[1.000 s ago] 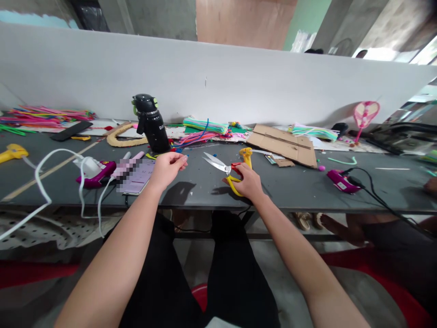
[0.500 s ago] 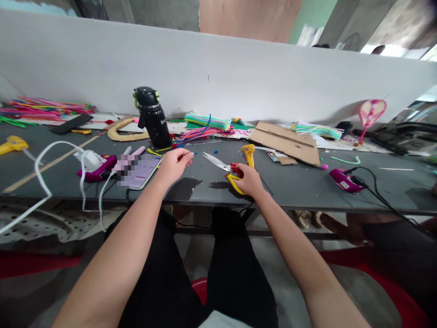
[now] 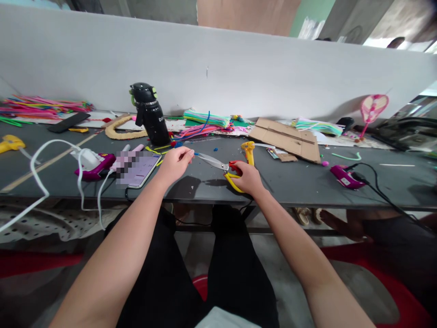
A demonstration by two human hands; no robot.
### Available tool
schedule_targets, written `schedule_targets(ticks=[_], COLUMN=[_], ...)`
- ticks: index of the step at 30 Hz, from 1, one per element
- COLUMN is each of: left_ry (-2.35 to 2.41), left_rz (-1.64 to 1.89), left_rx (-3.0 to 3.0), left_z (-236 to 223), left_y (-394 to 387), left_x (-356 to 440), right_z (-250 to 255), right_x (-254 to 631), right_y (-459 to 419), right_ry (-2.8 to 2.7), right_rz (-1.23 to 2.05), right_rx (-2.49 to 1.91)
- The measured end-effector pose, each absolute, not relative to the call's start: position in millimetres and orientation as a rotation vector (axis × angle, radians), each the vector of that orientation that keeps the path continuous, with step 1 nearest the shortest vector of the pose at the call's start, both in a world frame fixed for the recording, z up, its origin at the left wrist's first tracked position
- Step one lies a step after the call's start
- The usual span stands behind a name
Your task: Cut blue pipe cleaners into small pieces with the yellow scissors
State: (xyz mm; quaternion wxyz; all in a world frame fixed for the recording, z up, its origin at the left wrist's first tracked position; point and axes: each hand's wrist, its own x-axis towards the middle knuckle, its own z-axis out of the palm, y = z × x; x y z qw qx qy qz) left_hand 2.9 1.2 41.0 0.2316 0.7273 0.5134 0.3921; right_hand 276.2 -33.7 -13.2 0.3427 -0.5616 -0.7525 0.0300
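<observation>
My right hand [image 3: 248, 177] is wrapped round the red and yellow handles of a pair of scissors [image 3: 218, 163], whose blades point left. Pinched in the fingertips of my left hand [image 3: 176, 163] is a blue pipe cleaner [image 3: 195, 154]; only its short end shows, and my fingers hide the rest. The blade tips reach that blue end, though whether they touch it I cannot tell. Small blue bits [image 3: 215, 149] lie on the table behind the blades. Just beyond my right hand rests a yellow glue gun [image 3: 250, 155].
A black bottle [image 3: 153, 120] stands behind my left hand, near a phone [image 3: 145, 169] and a purple power socket [image 3: 99, 167] with white cables. Cardboard [image 3: 287, 139] and bundled pipe cleaners [image 3: 208, 118] lie along the back. Another purple socket [image 3: 346, 177] sits right. A person sits at far right.
The scissors have moved left, up to the blue end at my left hand, and their blades look closer together. My left hand stays nearly in place, still pinching.
</observation>
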Motion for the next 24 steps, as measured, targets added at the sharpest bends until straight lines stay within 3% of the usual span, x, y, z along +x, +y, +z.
schedule_targets(ticks=[24], left_ry=[1.38], left_rz=[1.069], left_rx=[2.114], left_z=[41.6], left_y=[0.5], left_x=[4.7], right_z=[-20.0], right_x=[280.6], right_y=[-27.2], right_ry=[-1.975], right_rz=[0.12], right_rx=[-1.44])
